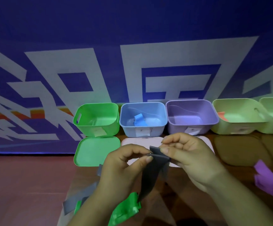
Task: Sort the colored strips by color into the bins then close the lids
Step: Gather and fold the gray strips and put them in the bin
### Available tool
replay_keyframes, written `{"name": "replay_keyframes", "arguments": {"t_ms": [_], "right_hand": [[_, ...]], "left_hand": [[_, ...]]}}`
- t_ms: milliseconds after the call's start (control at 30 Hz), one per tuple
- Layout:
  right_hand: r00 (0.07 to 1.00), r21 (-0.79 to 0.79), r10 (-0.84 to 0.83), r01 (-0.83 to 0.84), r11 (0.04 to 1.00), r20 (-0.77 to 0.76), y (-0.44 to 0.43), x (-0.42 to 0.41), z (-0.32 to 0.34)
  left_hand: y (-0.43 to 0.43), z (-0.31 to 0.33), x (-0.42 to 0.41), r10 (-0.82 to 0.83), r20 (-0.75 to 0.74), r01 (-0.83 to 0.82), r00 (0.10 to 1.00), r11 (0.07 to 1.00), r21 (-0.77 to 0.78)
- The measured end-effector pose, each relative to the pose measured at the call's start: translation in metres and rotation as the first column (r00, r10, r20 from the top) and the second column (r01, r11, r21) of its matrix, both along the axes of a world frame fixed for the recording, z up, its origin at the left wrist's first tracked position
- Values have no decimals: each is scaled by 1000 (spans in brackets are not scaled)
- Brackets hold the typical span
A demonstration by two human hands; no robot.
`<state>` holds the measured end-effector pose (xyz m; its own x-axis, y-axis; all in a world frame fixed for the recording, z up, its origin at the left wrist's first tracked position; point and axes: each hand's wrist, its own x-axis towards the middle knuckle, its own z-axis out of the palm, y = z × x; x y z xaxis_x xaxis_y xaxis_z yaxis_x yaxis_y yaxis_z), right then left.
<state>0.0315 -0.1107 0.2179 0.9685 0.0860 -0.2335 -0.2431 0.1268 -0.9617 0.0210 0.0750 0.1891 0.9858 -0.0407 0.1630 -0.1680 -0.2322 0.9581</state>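
where the blue patterned backdrop (132, 30) meets the brown table (170, 207), five open bins stand in a row along the far edge. from left to right these are the green bin (98, 128), the blue bin (129, 128), the purple bin (178, 128) and two pale green bins (227, 128). the lids lie flat just on the near side of the bins: a green lid (93, 150) before the green bin and a pale lid (135, 141) before the blue bin, partly hidden by the hands.

the left hand (124, 170) and the right hand (191, 159) are raised at centre, over the pale lid. both are curled. thumb and fingertips of each pinch the upper end of one dark grey strip (150, 178), which is folded over at the top. its lower part hangs free toward the near table.

loose stock:
- purple strips (269, 180) at the right edge
- green strips (126, 207) near, below the left wrist
- grey strips (77, 203) at near left
- one blue strip (139, 120) already in the blue bin

handling: the held strip appears light, thin and limp, and it bends under its own weight. take hold at one end or at the fold with a fingertip pinch; light pressure should suffice. the free tail may catch on a bin rim when lowered. no grey bin is identifiable, so the target bin cannot be told.
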Motion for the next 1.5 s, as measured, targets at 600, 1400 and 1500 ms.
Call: {"name": "replay_keyframes", "arguments": {"t_ms": [600, 1400, 1500], "right_hand": [[996, 155, 51, -40, 987, -69, -127, -23, 3], [953, -260, 300, -281, 924, 35, 11, -6, -53], [950, -220, 314, -306, 926, 2, 52, 3, -68]], "left_hand": [[-136, -6, -16, 44, 71, -38, 996, 996, -82], [6, -37, -44, 198, -249, -266, 948, 923, -279], [51, -43, -46, 231, -294, -315, 927, 906, -281]]}}
